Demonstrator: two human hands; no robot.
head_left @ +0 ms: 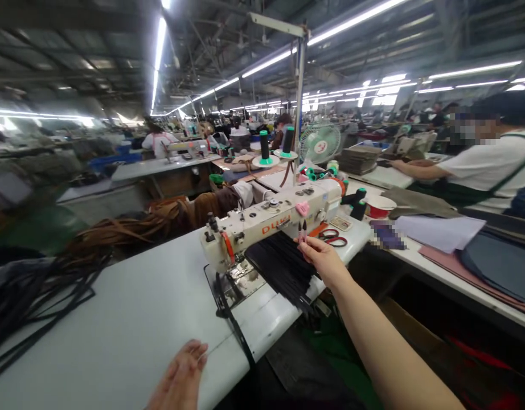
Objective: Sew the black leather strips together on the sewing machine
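Observation:
My right hand (316, 253) is raised in front of the sewing machine (262, 219), fingers pinched around a small pink tool with two dark tips (302, 232). Beneath that hand and under the machine arm lies a bundle of black strips (283, 265). My left hand (183, 367) is low over the front edge of the white table (130, 302), its fingers closed together; a thin pale line shows at the fingertips, too small to name. Between the hands, a single black strip (237, 327) runs from the needle area over the table edge.
Red-handled scissors (338, 241) lie right of the machine. Dark strips (53, 296) cover the table's left side. Thread cones (265, 149) stand behind, near a green fan (320, 143). At the right, a person (493, 165) works at another table with stacked fabric pieces (501, 262).

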